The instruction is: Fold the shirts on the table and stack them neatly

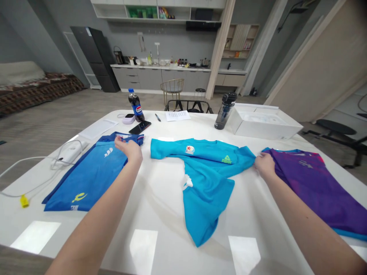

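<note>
A turquoise shirt (206, 179) lies crumpled in the middle of the white table, one sleeve spread to the left and its lower part twisted toward the front edge. My right hand (265, 165) pinches the tip of its right sleeve, close beside a folded purple shirt (318, 187). Over the collar end of the folded blue shirts (86, 172) at the left is my left hand (129, 148), its fingers curled apart and nothing seen between them. Whether it touches the blue cloth is unclear.
Behind the shirts on the table (160, 214) stand a cola bottle (137, 107), a dark drink bottle (225, 111) and a white box (265, 124). A phone (140, 127) and papers (177, 115) lie nearby. A white device (71, 152) with cables sits at the left.
</note>
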